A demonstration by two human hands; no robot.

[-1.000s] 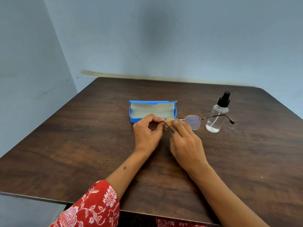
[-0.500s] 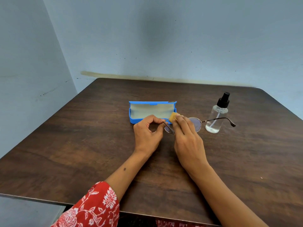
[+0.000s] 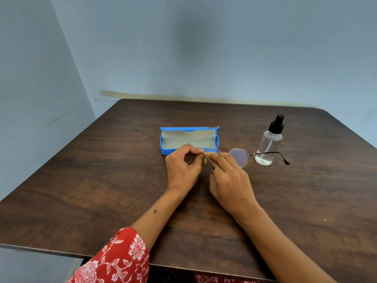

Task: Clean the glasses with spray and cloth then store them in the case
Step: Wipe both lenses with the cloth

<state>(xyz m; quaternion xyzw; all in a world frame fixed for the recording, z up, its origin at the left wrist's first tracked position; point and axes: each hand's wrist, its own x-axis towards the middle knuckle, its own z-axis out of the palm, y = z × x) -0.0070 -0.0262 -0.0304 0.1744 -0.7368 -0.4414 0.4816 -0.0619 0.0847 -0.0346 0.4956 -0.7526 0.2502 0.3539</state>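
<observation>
Midway: left hand (image 3: 184, 166) pinching glasses (image 3: 238, 157), right hand (image 3: 228, 176) rubbing cloth (image 3: 210, 153) on lens beside open case (image 3: 188, 137); storing undone.

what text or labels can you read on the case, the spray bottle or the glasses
None can be read.
Blue case: no lettering shows; a small dark mark at its top right corner is too small to make out.
Spray bottle: clear, with no label in view.
Glasses: no readable marking on frame or temples.
Red sleeve: a white floral print only, no words.
</observation>
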